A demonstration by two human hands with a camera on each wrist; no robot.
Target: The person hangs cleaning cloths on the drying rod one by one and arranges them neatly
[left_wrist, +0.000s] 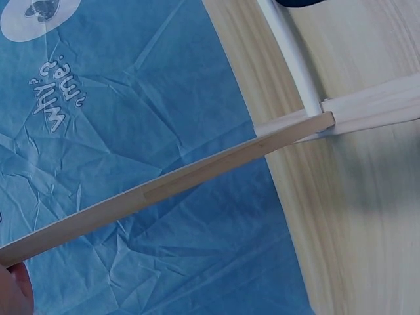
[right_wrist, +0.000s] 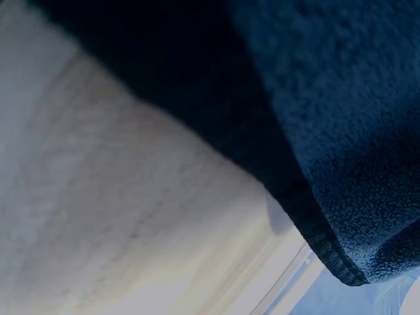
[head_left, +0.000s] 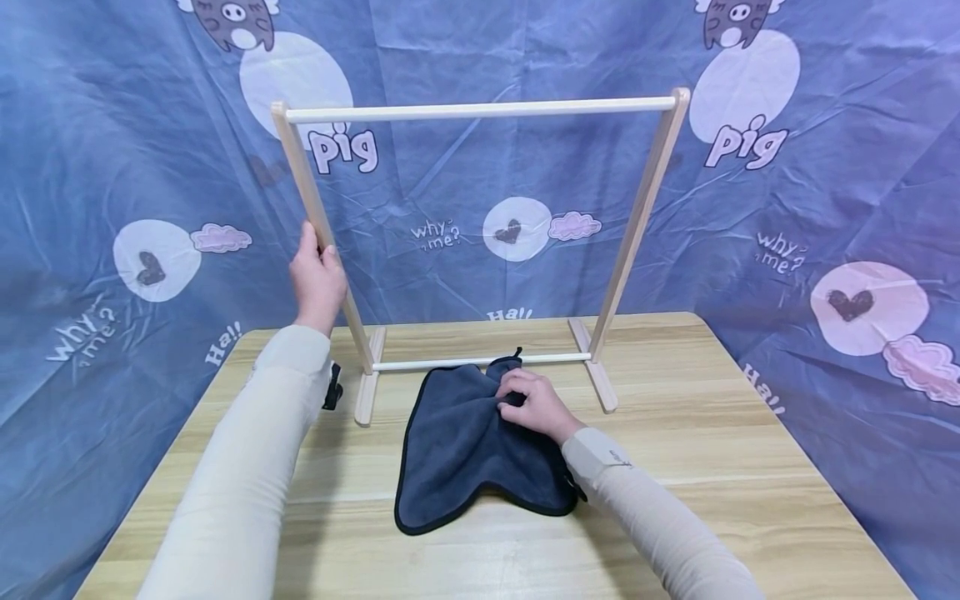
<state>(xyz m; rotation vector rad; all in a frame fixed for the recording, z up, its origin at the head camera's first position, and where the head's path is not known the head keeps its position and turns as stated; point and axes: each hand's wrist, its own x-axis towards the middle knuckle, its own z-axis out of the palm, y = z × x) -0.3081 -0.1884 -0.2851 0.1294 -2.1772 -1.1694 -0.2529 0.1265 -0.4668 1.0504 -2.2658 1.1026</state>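
In the head view my left hand [head_left: 320,285] grips the left post [head_left: 300,171] of a wooden hanging rack [head_left: 480,109] about midway up. The left wrist view shows this post [left_wrist: 144,194] running down to its foot, with part of the hand [left_wrist: 14,292] at the corner. My right hand [head_left: 536,406] pinches a dark grey towel [head_left: 450,450] near its middle, raising folds there. Black edging and a small loop [head_left: 519,352] trim the towel, which lies across the rack's lower bar [head_left: 420,364] at the back. Up close, the right wrist view has fuzzy towel cloth [right_wrist: 354,118] and its border.
The rack's feet [head_left: 600,375] stand on a light wooden table [head_left: 720,467] near its back edge. Behind and at both sides hangs a blue printed cloth [head_left: 465,175]. A small black item [head_left: 333,387] is at the left wrist.
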